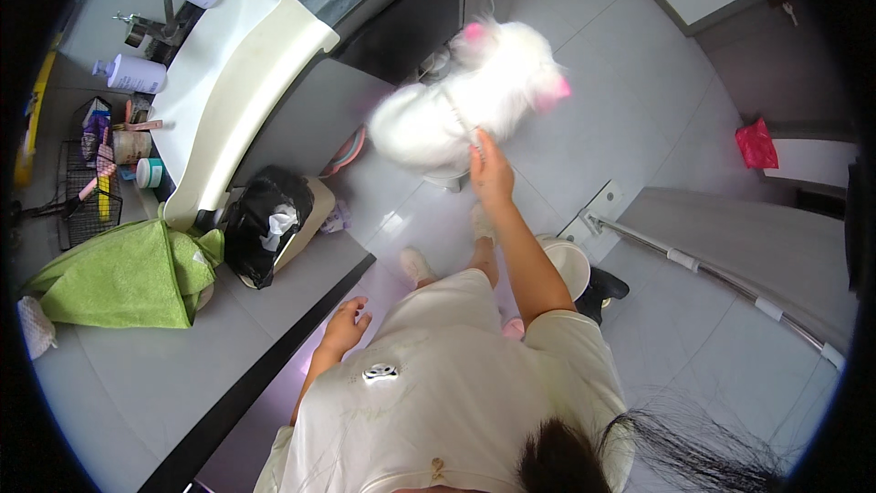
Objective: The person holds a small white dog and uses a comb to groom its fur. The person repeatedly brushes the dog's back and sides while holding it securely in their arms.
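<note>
A fluffy white dog (472,99) with bright pink ears is in front of me, its far end blurred. A thin pale strap (457,113) runs across its fur to the fingertips of my right hand (491,175), which look closed on the strap's end. That hand is at the dog's near side. Part of a white object (446,182) shows under the dog; most of it is hidden. My left hand (347,325) hangs by my left side with its fingers loosely apart and holds nothing.
At left are a white basin (222,82), pump bottles (137,73), a green towel (130,274) and a black-lined waste bin (267,226). On the right a flat mop (602,212) lies near a pale bucket (568,264). A red plastic bag (757,144) is farther right.
</note>
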Motion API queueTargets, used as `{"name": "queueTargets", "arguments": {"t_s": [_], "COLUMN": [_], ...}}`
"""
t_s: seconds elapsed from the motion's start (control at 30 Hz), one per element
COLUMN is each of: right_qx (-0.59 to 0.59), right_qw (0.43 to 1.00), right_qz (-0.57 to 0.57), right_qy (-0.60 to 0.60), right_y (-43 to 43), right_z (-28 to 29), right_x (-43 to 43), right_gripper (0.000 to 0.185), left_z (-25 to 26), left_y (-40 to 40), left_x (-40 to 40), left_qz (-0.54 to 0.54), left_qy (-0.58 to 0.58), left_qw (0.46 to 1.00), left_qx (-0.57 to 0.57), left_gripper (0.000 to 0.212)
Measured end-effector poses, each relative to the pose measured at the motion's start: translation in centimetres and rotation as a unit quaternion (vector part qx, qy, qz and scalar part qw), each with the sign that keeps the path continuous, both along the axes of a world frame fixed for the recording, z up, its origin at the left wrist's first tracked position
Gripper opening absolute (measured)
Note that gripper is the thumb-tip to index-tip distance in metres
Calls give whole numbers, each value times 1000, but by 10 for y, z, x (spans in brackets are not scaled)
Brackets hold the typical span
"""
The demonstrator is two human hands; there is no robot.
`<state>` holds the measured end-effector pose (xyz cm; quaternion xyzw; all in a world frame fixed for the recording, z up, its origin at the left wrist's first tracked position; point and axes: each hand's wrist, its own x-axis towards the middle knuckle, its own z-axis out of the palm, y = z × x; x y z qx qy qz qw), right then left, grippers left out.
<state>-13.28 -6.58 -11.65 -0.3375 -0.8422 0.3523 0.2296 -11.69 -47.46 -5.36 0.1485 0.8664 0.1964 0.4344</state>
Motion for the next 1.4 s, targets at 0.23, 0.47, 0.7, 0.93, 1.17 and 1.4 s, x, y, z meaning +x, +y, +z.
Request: {"name": "queueTargets", "arguments": {"t_s": [0.23, 0.47, 0.7, 0.93, 1.17, 1.4], "right_qx": [2, -59, 1, 21, 3, -32], "right_qw": [966, 997, 997, 976, 1000, 983], "right_qz": [138, -33, -25, 166, -24, 82], "right_qy": [-217, 30, -67, -139, -5, -160], "right_y": [-43, 19, 110, 38, 146, 145], "right_z": [-16, 56, 66, 34, 98, 59], "right_x": [-10, 3, 10, 33, 9, 10], "right_gripper": [37, 35, 33, 31, 31, 29], "left_z": [13, 13, 26, 36, 42, 61], "left_y": [-9, -36, -9, 36, 60, 99], "left_x": [-16, -22, -36, -50, -51, -35], "left_qz": [-9, 71, 27, 8, 56, 63], "left_qy": [12, 19, 7, 39, 66, 64], "left_qw": [1000, 997, 1000, 999, 996, 996], "left_qx": [1, 34, -10, 11, 34, 21], "left_gripper": [38, 41, 43, 42, 40, 43]}}
